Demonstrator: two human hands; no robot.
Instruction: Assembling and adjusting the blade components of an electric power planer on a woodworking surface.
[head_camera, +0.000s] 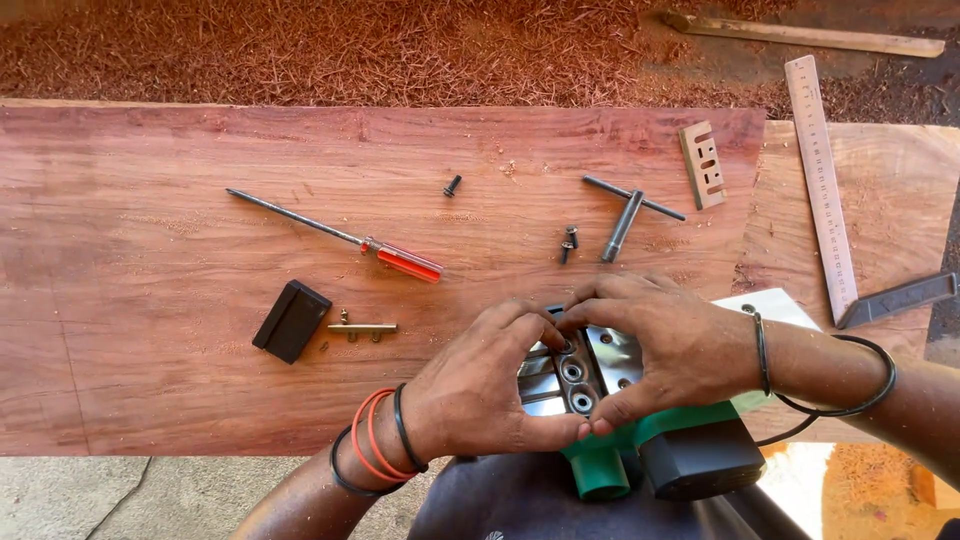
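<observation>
A green and black power planer (690, 450) lies upturned at the lower middle of the frame, at the near edge of the surface (150, 380), its shiny metal sole and dark blade drum facing up. Both hands curl over that drum: the left hand (480, 385) comes in from the lower left, the right hand (665, 345) from the right, and their fingertips meet at a small screw (566, 346) at the top of the drum, with the thumbs touching below it. The fingers are bent and pressed close together, pinching around that spot; what exactly sits between them is too small to tell. Just above the hands, near the middle of the frame, lie two short bolts (569, 243) and a dark T-shaped socket wrench (626, 212). A third bolt (452, 185) lies further up and left. A red-handled screwdriver (345, 238) lies slantwise at the centre left, and below it sit a black block (291, 320) and a small brass-coloured fitting (362, 327). In the upper right lie a notched metal plate (703, 164) and a long wooden ruler (822, 185). Reddish wood shavings (350, 50) cover the ground along the top of the frame.
</observation>
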